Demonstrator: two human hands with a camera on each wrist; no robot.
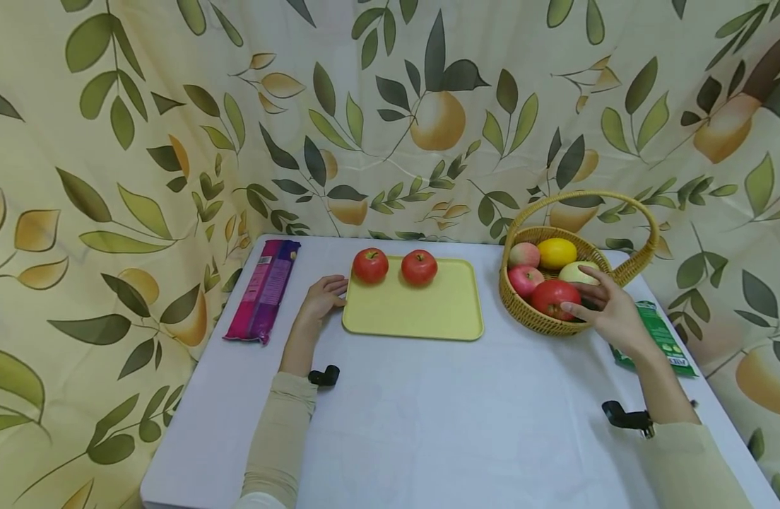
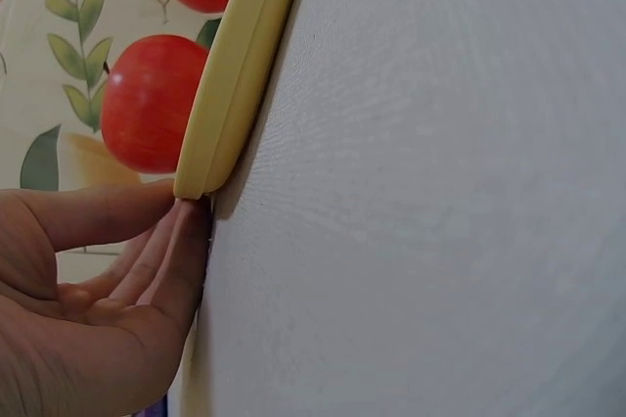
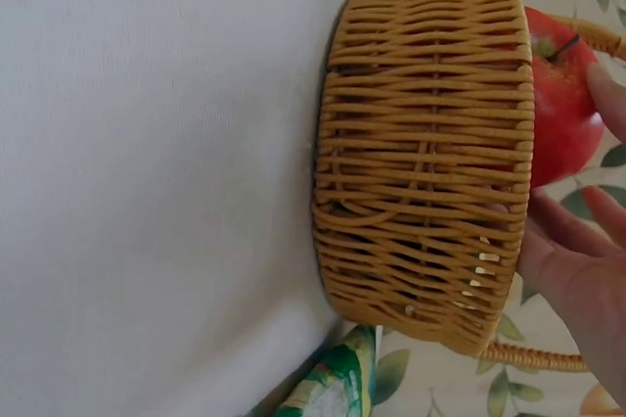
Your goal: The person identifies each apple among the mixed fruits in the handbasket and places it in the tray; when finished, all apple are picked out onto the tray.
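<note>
In the head view a yellow tray [image 1: 415, 314] lies on the table with two red apples [image 1: 371, 266] near its far left edge. My left hand [image 1: 323, 300] is at the tray's left side. The left wrist view shows its thumb and fingertips [image 2: 186, 216] pinching the tray's rim [image 2: 230, 94]. My right hand [image 1: 609, 311] reaches into a wicker basket [image 1: 530, 318] and holds a red apple [image 1: 549, 297] at its near side. Its thumb lies on the apple [image 3: 562, 109]; the other fingers go partly out of sight behind the basket rim.
Other fruit shares the basket: a yellow lemon [image 1: 557, 252], a pale green fruit [image 1: 577, 273] and two pinkish ones [image 1: 525, 281]. A purple packet [image 1: 263, 290] lies at the table's left. A green packet [image 1: 663, 339] sits right of the basket, whose handle [image 1: 583, 194] arches above. Patterned cloth hangs behind.
</note>
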